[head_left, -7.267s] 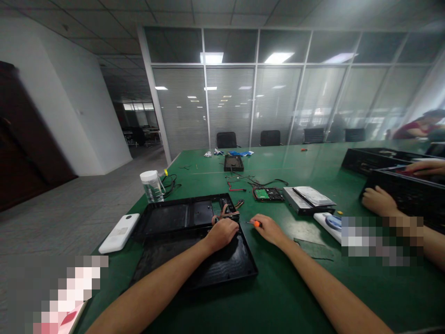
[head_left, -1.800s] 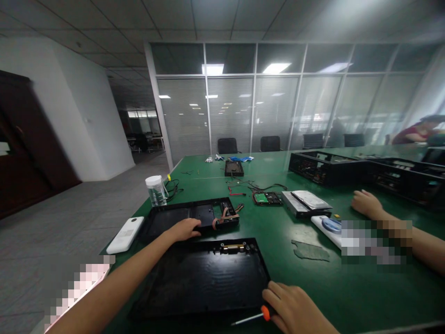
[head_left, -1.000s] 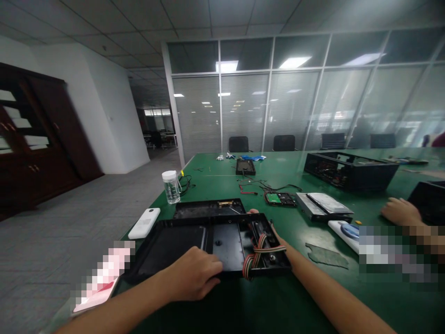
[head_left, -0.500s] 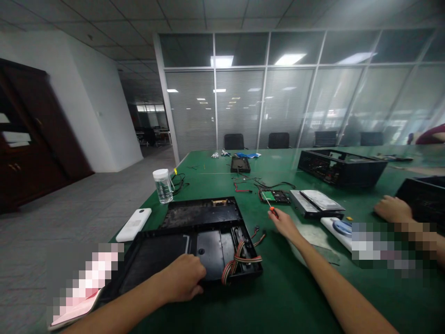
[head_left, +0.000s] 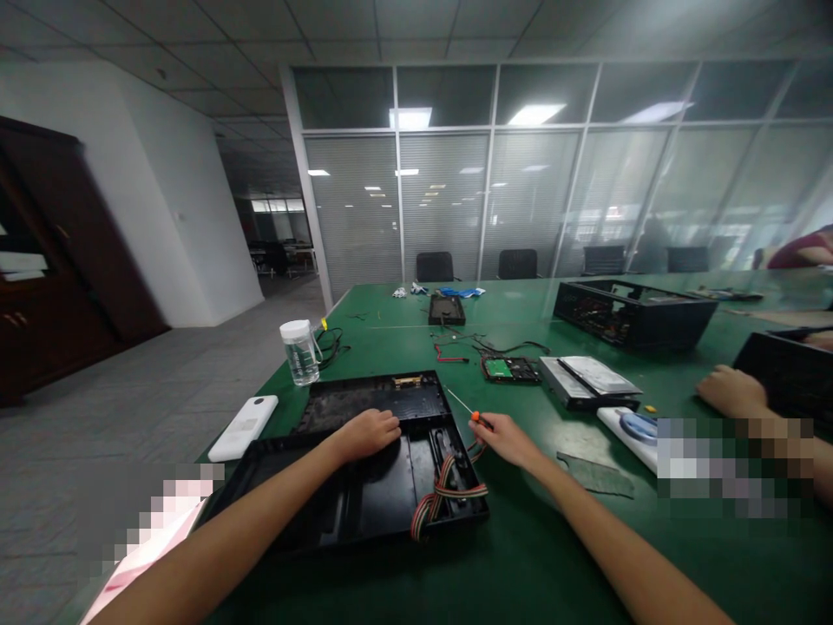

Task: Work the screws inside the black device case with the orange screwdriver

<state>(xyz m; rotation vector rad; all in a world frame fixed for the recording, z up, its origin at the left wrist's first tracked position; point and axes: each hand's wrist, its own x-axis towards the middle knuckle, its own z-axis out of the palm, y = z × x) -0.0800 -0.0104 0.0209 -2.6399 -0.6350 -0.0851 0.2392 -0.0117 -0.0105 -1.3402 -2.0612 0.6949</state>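
Observation:
A flat black metal case [head_left: 364,499] lies in front of me, with a black panel [head_left: 374,401] behind it. My left hand [head_left: 370,432] reaches across the case, its bent fingers closed over the far wall beside that panel. To the right, my right hand [head_left: 511,438] is closed around a screwdriver [head_left: 480,419] with an orange and dark handle. Its thin shaft points up and left toward the panel's right corner, apart from it. Striped ribbon cables [head_left: 443,488] hang over the case's right side, and some wire ends are partly hidden by my right hand.
A hard drive [head_left: 511,369] with a green board, a silver drive unit [head_left: 589,382] and a computer chassis [head_left: 634,312] stand to the right. A water bottle [head_left: 299,354] and white phone [head_left: 244,429] sit at left. Another person's hand [head_left: 732,395] is at far right.
My left hand has moved from above the case's near part to its far wall. My right hand has drawn the screwdriver back and left from the hard drive toward the case.

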